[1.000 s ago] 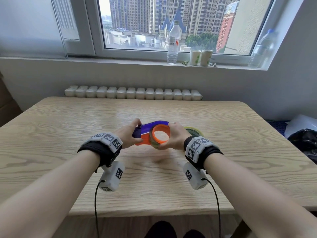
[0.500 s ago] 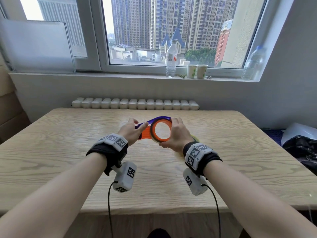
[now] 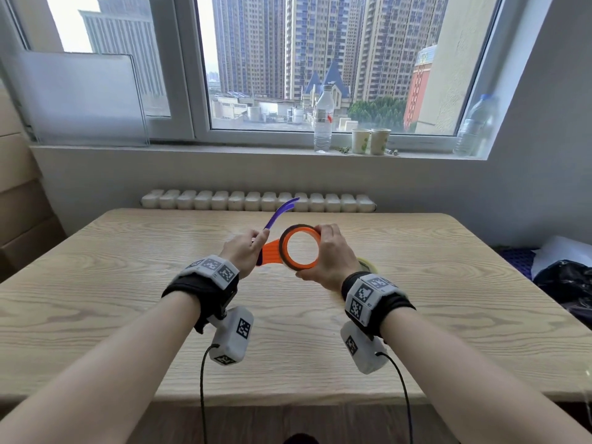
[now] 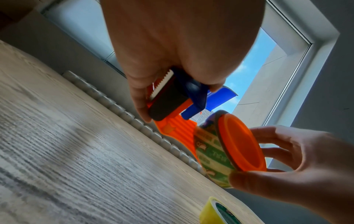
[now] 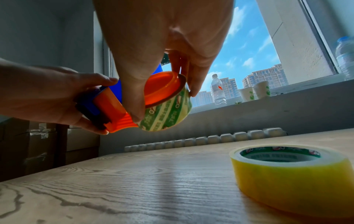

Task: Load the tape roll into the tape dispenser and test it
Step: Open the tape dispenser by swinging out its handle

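Observation:
An orange and blue tape dispenser [image 3: 270,251] hangs above the table between both hands. My left hand [image 3: 243,251] grips its cutter end [image 4: 166,94], thumb on the blue part and fingers under the serrated blade. Its blue cover flap [image 3: 282,209] stands swung up and away. A thin roll with green and white print [image 5: 168,115] sits round the orange hub [image 3: 299,248]. My right hand [image 3: 326,254] pinches this printed roll [image 4: 210,157] between thumb and fingers. A fuller yellow tape roll [image 5: 291,178] lies flat on the table below my right hand.
The wooden table [image 3: 128,299] carries only the yellow roll [image 3: 368,264]. A row of white blocks [image 3: 256,200] lines its far edge. On the windowsill stand a water bottle [image 3: 323,120], two paper cups [image 3: 371,141] and another bottle [image 3: 477,126]. A dark bag [image 3: 563,283] lies at right.
Both hands have lifted the dispenser higher above the table. The blue cover flap has swung open and upward. The head view has tilted up towards the window.

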